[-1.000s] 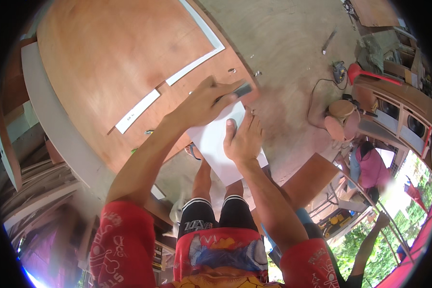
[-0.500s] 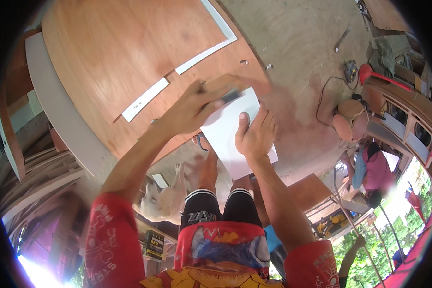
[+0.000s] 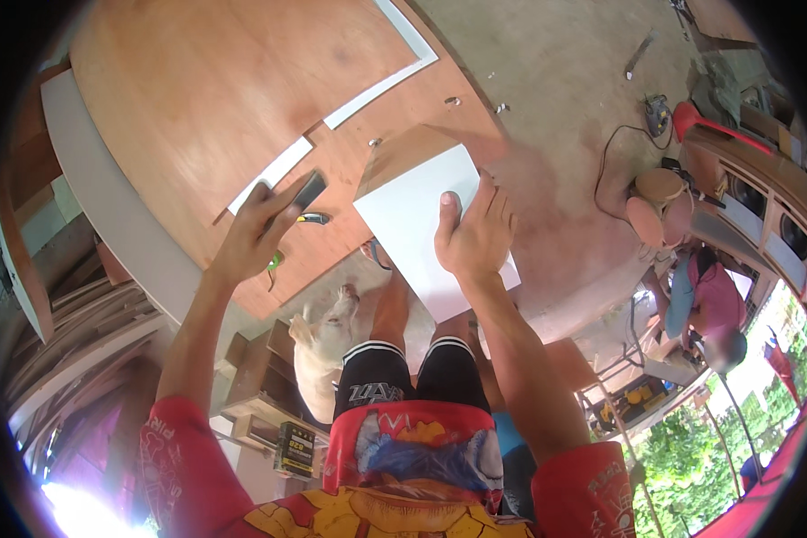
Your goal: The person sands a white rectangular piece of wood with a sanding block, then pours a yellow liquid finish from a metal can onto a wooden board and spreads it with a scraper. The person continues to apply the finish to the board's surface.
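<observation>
Against the right hand (image 3: 477, 238), to the right of the left hand (image 3: 247, 238), holding a white-faced, box-like piece (image 3: 408, 224) above the knees. Grasping it with the right hand alone: laying the thumb flat on the white face, resting the fingers along the right edge. Tilting a brown side of it away, beyond both hands. In the left hand, gripping a dark, flat block (image 3: 308, 190) between thumb and fingers, pointing it past the plywood board (image 3: 179, 108) below and holding it near the box-like piece but apart from it.

Just right of the left hand, showing a yellow-and-black knife (image 3: 314, 218) on the board; just below that hand, showing a green object (image 3: 275, 260), too small to name. Beyond the left hand, showing a short white strip (image 3: 273, 170) and, farther out, an L-shaped white strip (image 3: 381, 92). Below and between the hands, showing a pale dog (image 3: 316, 359) beside black shorts (image 3: 372, 377). Well right of the right hand, showing round wooden discs (image 3: 650, 220), a corded power tool (image 3: 657, 117) and a person (image 3: 720, 291) in pink.
</observation>
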`<state>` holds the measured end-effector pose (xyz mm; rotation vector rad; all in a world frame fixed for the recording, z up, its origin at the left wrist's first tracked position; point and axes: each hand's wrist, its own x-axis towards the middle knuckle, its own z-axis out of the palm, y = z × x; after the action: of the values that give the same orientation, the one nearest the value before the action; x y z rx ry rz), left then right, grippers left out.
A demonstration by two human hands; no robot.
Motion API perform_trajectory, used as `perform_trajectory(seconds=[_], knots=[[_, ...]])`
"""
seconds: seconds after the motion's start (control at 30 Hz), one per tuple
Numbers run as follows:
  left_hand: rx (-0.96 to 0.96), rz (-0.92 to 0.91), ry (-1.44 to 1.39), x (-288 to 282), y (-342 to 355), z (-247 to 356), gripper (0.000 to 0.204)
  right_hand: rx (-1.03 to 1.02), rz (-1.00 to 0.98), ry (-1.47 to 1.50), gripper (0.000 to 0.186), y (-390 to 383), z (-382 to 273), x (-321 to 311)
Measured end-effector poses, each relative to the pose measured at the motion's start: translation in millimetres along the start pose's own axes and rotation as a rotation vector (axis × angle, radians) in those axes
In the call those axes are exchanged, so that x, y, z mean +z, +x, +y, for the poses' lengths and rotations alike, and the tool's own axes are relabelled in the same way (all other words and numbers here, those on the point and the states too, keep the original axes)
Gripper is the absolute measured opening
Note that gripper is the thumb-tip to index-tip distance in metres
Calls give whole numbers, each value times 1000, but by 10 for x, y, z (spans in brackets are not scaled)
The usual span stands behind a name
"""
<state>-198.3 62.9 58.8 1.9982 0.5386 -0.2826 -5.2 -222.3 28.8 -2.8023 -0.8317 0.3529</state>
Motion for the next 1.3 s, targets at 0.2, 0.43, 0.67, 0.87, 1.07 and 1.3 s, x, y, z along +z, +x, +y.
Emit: perform_trajectory(seconds=[0.2,0.43,0.67,0.87,1.07,1.3], knots=[[417,-26,-1,931,1399,640,43,-66,67,1,65,-45,40,162],[323,-34,22,724,1015,526,44,-162,216,49,62,19,57,241],[-116,-35,255,462,-1162,-188,46,-19,158,-6,64,-73,146,239],[-476,674,-691,1212,-1168,928,49,13,98,240,84,-118,90,178],[-394,495,-233,1702,-707,1780,35,-154,208,881,81,-803,105,-528],[-328,18,-200,2189,-802,2359,26,282,-161,890,103,-2217,455,-1027]])
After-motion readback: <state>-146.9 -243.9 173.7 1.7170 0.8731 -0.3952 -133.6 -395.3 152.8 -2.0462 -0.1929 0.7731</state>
